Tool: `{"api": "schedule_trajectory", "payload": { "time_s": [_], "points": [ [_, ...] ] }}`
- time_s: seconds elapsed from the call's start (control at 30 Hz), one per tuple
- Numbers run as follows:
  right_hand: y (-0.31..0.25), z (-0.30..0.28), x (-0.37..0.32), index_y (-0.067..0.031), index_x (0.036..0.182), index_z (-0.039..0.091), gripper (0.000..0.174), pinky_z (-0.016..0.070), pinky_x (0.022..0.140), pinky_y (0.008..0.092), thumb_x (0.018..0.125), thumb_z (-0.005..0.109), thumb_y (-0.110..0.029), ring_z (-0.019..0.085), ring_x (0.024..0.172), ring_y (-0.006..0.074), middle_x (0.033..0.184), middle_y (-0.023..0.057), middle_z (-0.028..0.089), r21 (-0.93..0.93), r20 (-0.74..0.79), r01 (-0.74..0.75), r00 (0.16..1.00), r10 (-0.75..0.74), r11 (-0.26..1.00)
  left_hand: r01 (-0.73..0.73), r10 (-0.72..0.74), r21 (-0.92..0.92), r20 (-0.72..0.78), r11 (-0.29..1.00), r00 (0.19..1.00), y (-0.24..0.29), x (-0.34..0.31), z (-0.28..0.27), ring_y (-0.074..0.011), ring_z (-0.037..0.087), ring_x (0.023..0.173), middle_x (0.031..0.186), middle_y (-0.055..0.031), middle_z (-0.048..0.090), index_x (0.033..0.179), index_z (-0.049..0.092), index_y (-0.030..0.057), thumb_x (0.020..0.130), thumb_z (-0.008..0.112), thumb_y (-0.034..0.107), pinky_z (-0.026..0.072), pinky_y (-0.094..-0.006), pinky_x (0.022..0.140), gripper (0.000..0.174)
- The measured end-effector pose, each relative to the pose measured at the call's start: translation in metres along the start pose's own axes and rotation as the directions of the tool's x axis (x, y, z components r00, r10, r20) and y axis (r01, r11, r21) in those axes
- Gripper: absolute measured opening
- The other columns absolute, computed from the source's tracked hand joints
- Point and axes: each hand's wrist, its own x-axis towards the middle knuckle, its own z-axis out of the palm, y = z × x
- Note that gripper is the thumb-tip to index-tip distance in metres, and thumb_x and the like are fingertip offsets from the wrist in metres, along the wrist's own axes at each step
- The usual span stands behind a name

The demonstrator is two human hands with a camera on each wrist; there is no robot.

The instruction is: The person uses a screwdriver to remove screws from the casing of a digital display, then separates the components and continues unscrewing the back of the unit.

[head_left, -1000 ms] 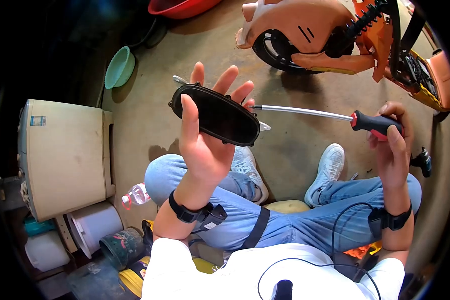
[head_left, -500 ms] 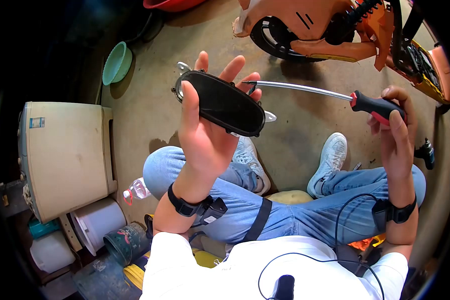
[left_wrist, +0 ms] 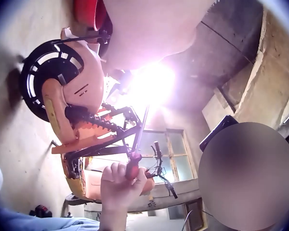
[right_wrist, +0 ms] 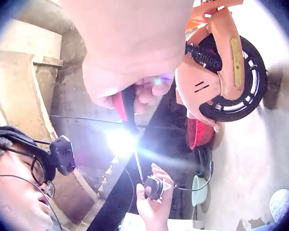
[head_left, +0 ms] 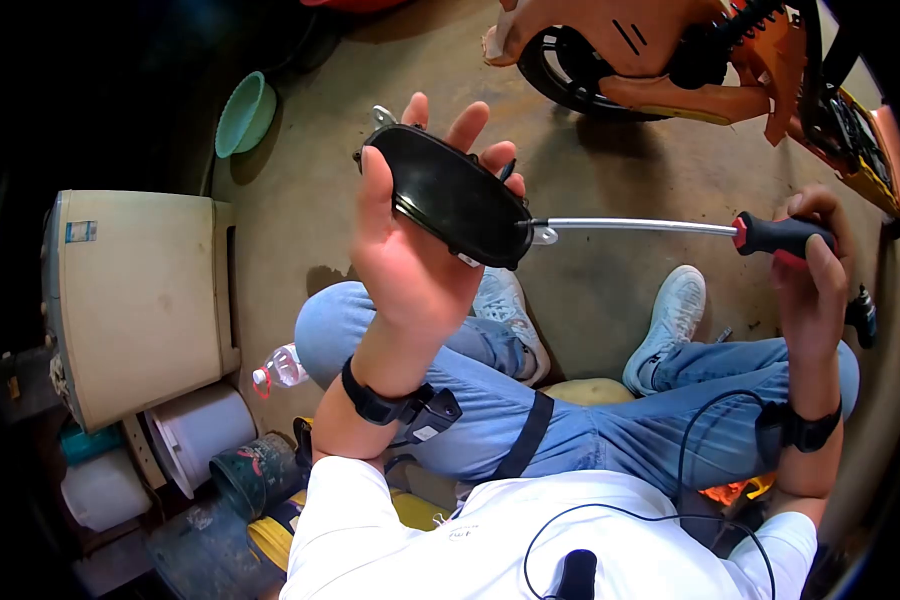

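Note:
My left hand (head_left: 415,275) holds up a black oval instrument display (head_left: 455,195), thumb across its near left end and fingers spread behind it. Small pale mounting tabs stick out at both ends, and the dark glossy face is turned toward the head camera. My right hand (head_left: 812,285) grips the black-and-red handle of a long screwdriver (head_left: 640,226). Its shaft points left, and the dark tip overlaps the display's right end by the tab in the head view. In the right wrist view, the display (right_wrist: 153,187) appears with its back partly visible and a dark cable nearby.
An orange electric scooter (head_left: 640,60) stands ahead on the concrete floor. At left are a beige cabinet (head_left: 140,300), a green basin (head_left: 246,115), a plastic bottle (head_left: 285,367) and several buckets. A dark power tool (head_left: 862,315) lies at the right, beyond the knee.
The screwdriver tip first rose beside the left fingers, then dropped to the display's right end. The display has tilted slightly, and both hands have shifted a little.

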Motion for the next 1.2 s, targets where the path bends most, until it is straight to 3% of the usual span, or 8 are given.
{"api": "schedule_trajectory", "payload": {
  "time_s": [0.17, 0.3, 0.53, 0.6, 0.73, 0.8, 1.13, 1.2],
  "points": [
    [-0.004, 0.006, 0.000, -0.0032, 0.118, 0.052, 0.039, 0.0443, 0.063, 0.0213, 0.092, 0.056, -0.032, 0.059, 0.077, 0.0097, 0.096, 0.0073, 0.057, -0.052, -0.026, 0.070, 0.997, -0.072, 0.996, -0.142, 0.124, 0.182, 0.109, 0.973, 0.986, -0.002, -0.001, 0.006, -0.0318, 0.061, 0.112, 0.139, -0.0215, 0.050, 0.158, 0.012, 0.0187, 0.101, 0.037, 0.058, 0.0524, -0.0444, 0.094, 0.073],
    [0.001, 0.007, 0.000, -0.0037, 0.120, 0.052, 0.040, 0.0446, 0.064, 0.0216, 0.094, 0.057, -0.034, 0.060, 0.079, 0.0103, 0.098, 0.0081, 0.058, -0.035, 0.017, 0.123, 0.992, -0.123, 0.992, -0.219, 0.163, 0.302, 0.201, 0.928, 0.966, -0.005, -0.002, 0.005, -0.0290, 0.061, 0.112, 0.138, -0.0234, 0.050, 0.158, 0.003, 0.0163, 0.101, 0.037, 0.057, 0.0525, -0.0416, 0.095, 0.077],
    [0.003, 0.009, -0.001, -0.0041, 0.120, 0.052, 0.042, 0.0472, 0.065, 0.0236, 0.094, 0.060, -0.035, 0.061, 0.081, 0.0112, 0.103, 0.0084, 0.058, -0.008, 0.074, 0.143, 0.987, -0.142, 0.990, -0.250, 0.173, 0.415, 0.215, 0.875, 0.961, -0.010, -0.005, 0.008, -0.0323, 0.059, 0.114, 0.139, -0.0251, 0.049, 0.158, 0.007, 0.0178, 0.098, 0.040, 0.062, 0.0504, -0.0456, 0.097, 0.081],
    [0.003, 0.008, 0.000, -0.0043, 0.120, 0.052, 0.041, 0.0476, 0.065, 0.0238, 0.093, 0.060, -0.035, 0.062, 0.081, 0.0112, 0.103, 0.0083, 0.058, -0.006, 0.081, 0.148, 0.986, -0.147, 0.989, -0.290, 0.193, 0.417, 0.258, 0.861, 0.947, -0.012, -0.005, 0.008, -0.0276, 0.060, 0.113, 0.137, -0.0246, 0.049, 0.158, -0.003, 0.0153, 0.098, 0.044, 0.059, 0.0518, -0.0377, 0.096, 0.087],
    [0.005, 0.006, 0.000, -0.0046, 0.119, 0.052, 0.043, 0.0479, 0.064, 0.0233, 0.093, 0.061, -0.038, 0.062, 0.080, 0.0110, 0.102, 0.0079, 0.058, -0.015, 0.086, 0.144, 0.986, -0.142, 0.990, -0.307, 0.202, 0.464, 0.263, 0.831, 0.943, -0.013, -0.006, 0.009, -0.0270, 0.060, 0.113, 0.137, -0.0247, 0.050, 0.158, -0.003, 0.0149, 0.096, 0.048, 0.061, 0.0517, -0.0368, 0.096, 0.092],
    [0.005, 0.006, 0.000, -0.0048, 0.119, 0.052, 0.043, 0.0481, 0.064, 0.0231, 0.093, 0.061, -0.038, 0.063, 0.080, 0.0108, 0.102, 0.0078, 0.058, -0.012, 0.090, 0.141, 0.986, -0.140, 0.990, -0.333, 0.211, 0.505, 0.283, 0.797, 0.935, -0.013, -0.006, 0.007, -0.0334, 0.059, 0.115, 0.137, -0.0271, 0.049, 0.158, 0.004, 0.0175, 0.097, 0.043, 0.063, 0.0507, -0.0454, 0.099, 0.085],
    [0.002, 0.007, 0.000, -0.0042, 0.118, 0.052, 0.047, 0.0489, 0.065, 0.0231, 0.092, 0.063, -0.042, 0.063, 0.081, 0.0116, 0.102, 0.0084, 0.058, -0.035, 0.104, 0.152, 0.984, -0.148, 0.988, -0.373, 0.243, 0.550, 0.297, 0.747, 0.924, -0.016, -0.007, 0.007, -0.0334, 0.059, 0.115, 0.139, -0.0273, 0.047, 0.158, 0.002, 0.0170, 0.096, 0.045, 0.063, 0.0517, -0.0443, 0.096, 0.088],
    [0.002, 0.009, -0.001, -0.0040, 0.118, 0.051, 0.048, 0.0493, 0.066, 0.0232, 0.092, 0.064, -0.042, 0.063, 0.082, 0.0121, 0.102, 0.0087, 0.058, -0.020, 0.118, 0.163, 0.980, -0.160, 0.986, -0.438, 0.311, 0.520, 0.317, 0.733, 0.896, -0.019, -0.007, 0.006, -0.0270, 0.060, 0.114, 0.137, -0.0250, 0.048, 0.159, -0.002, 0.0150, 0.092, 0.059, 0.059, 0.0493, -0.0360, 0.095, 0.100]
  ]
}}
